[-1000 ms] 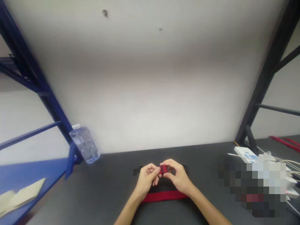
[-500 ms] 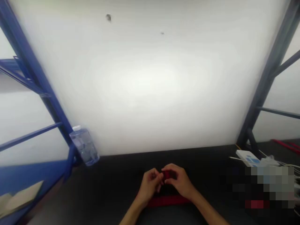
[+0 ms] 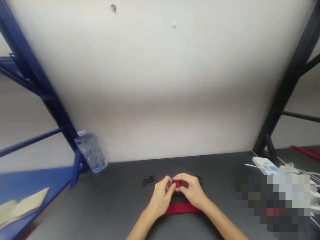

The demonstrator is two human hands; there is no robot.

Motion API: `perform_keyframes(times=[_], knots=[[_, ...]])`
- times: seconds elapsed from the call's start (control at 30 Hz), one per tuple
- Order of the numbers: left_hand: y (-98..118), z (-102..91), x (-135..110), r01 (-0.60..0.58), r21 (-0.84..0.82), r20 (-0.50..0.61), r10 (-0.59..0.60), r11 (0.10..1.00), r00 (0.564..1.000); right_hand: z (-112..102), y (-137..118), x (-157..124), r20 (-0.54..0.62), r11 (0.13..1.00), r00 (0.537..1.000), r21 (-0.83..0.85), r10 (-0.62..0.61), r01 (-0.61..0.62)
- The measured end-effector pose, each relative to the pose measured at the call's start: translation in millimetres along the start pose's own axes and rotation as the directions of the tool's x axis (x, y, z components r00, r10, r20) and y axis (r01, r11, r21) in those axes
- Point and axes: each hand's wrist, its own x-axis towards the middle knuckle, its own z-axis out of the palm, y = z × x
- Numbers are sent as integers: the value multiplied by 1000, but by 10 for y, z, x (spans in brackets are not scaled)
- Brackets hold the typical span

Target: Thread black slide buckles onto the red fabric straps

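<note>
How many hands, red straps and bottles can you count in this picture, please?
Hands: 2 (left hand, right hand)
Red straps: 1 (red strap)
Bottles: 1 (bottle)
Total: 4

Two bare human hands at lower centre of the frame, left hand and right hand close together, slender tapering fingers, smooth bare left forearm rising from the bottom edge, smooth bare right forearm entering from the lower right
</note>
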Motion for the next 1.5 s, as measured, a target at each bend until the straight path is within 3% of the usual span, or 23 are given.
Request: perform_keyframes(times=[0.27,0.5,0.7,0.9,1.13,1.37,1.5], knots=[[-147,85,10,77,-179,15,-76,981,997,-49,14,-23,14,996,999,-81,43,-41],[-226,105,14,85,-299,-18,-94,951,995,-48,24,-20,-11,988,992,91,125,-124],[-218,90,0,73,-326,-5,-79,943,997,-82,-37,-14,-60,994,993,4,106,-106],[-170,72,-16,40,-307,-19,-48,951,999,-94,-51,-13,-74,993,990,23,121,-119],[-128,54,-26,-4,-221,-23,-1,975,1000,-71,8,-17,-35,986,989,79,147,-143],[-40,-20,-17,-160,105,-121,172,981,978,-46,101,-15,-38,973,980,132,197,-191],[-39,-50,-24,-218,232,-105,247,948,963,-58,77,-12,-38,970,976,124,214,-208]])
